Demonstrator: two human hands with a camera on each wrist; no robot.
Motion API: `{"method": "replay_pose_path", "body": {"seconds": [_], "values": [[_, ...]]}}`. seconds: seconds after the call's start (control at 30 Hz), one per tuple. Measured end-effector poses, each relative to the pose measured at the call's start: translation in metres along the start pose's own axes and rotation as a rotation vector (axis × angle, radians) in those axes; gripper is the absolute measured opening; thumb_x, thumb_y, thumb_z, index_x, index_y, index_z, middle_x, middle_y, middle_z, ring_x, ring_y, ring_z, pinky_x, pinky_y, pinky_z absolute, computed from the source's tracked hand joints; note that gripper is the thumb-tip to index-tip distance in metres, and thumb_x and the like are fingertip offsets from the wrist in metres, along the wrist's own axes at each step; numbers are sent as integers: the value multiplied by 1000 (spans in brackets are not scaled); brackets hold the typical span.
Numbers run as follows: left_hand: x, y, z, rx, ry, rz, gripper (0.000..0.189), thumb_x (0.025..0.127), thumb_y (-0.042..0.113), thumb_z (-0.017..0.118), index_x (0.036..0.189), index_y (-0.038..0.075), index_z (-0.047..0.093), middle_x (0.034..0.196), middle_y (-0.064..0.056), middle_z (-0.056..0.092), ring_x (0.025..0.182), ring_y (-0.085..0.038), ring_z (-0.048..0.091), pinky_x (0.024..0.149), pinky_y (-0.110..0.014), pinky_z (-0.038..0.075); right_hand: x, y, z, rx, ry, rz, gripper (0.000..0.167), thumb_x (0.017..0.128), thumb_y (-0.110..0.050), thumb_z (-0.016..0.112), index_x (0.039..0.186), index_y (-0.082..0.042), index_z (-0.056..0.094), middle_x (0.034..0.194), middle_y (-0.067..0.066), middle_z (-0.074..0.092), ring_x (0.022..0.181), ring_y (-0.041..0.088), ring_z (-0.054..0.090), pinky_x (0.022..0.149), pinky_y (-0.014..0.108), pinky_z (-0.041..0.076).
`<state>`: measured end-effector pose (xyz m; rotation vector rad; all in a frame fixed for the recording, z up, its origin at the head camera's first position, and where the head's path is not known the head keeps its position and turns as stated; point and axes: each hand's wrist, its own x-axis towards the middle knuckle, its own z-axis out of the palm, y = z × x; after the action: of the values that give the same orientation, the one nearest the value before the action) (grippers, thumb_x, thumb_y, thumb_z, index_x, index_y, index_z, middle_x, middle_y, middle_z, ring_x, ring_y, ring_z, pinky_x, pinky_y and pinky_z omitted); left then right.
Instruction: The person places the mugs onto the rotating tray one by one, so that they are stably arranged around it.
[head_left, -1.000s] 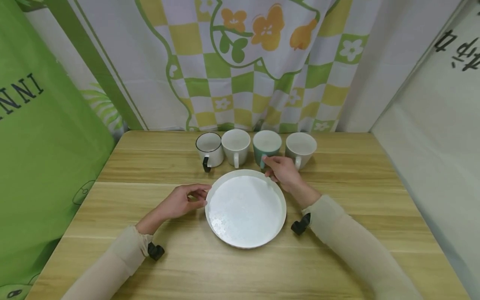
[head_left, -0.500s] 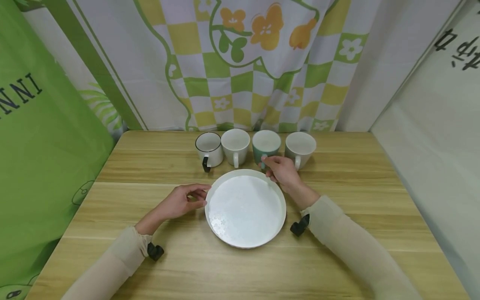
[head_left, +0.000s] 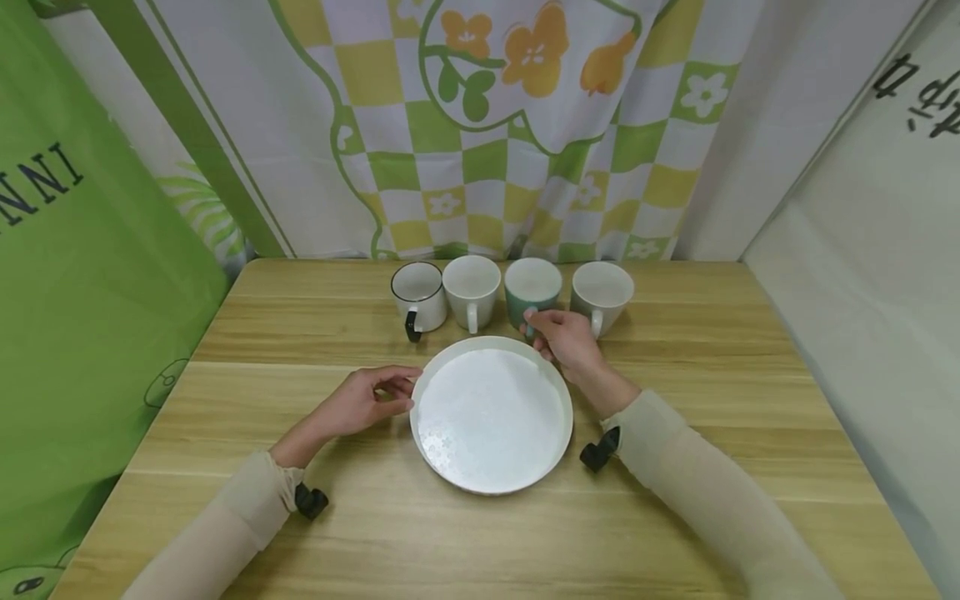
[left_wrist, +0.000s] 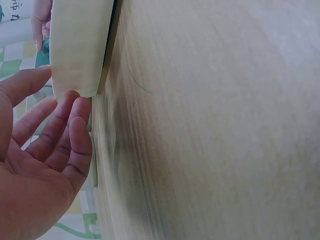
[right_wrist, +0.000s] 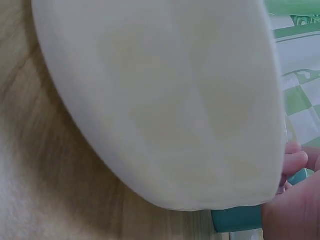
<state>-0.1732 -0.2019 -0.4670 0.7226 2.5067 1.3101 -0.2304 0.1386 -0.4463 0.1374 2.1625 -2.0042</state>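
Observation:
A round white tray [head_left: 491,421] lies on the table between my hands. My left hand [head_left: 362,404] touches its left rim with loosely bent fingers; in the left wrist view the fingertips rest against the tray's outer wall [left_wrist: 80,50]. Behind the tray stands a teal mug [head_left: 519,302] with a pale inside. Its handle is pinched between the thumb and fingers of my right hand [head_left: 576,348]. In the right wrist view the tray's side hides most of the teal mug [right_wrist: 236,220] and part of the right hand [right_wrist: 295,205].
Left of the teal mug stand a white mug [head_left: 483,292] and a white mug with black rim and handle [head_left: 431,312]. Another pale mug [head_left: 611,310] is close to the right hand. A patterned curtain [head_left: 487,167] hangs behind the wooden table [head_left: 300,308].
Almost nothing differs. The right hand keeps its grip on the teal mug's handle and the left hand stays at the tray's rim; the head view shifts very slightly.

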Motion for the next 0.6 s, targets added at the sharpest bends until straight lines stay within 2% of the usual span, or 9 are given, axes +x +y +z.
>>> {"method": "replay_pose_path", "body": {"seconds": [0.13, 0.4, 0.6], "values": [[0, 0, 0, -2, -4, -4, 45, 90, 13, 75, 132, 2, 62, 107, -12, 74, 98, -22, 69, 78, -24, 55, -1, -2, 0, 18, -5, 18, 46, 99, -31, 63, 109, 14, 64, 73, 1, 66, 49, 4, 47, 47, 16, 40], [0, -1, 0, -1, -2, -3, 45, 90, 12, 75, 132, 3, 62, 107, -11, 75, 98, -23, 69, 77, -23, 55, 0, -2, 3, 35, 9, 29, 40, 100, -26, 63, 115, 11, 64, 90, 5, 73, 49, 2, 50, 47, 15, 41], [0, 0, 0, -1, -1, -2, 45, 89, 11, 75, 132, 3, 62, 106, -11, 75, 98, -23, 69, 77, -23, 55, -1, -2, 3, 43, 18, 45, 37, 100, -25, 62, 117, 7, 64, 102, 6, 77, 44, 1, 45, 44, 15, 37]]}}
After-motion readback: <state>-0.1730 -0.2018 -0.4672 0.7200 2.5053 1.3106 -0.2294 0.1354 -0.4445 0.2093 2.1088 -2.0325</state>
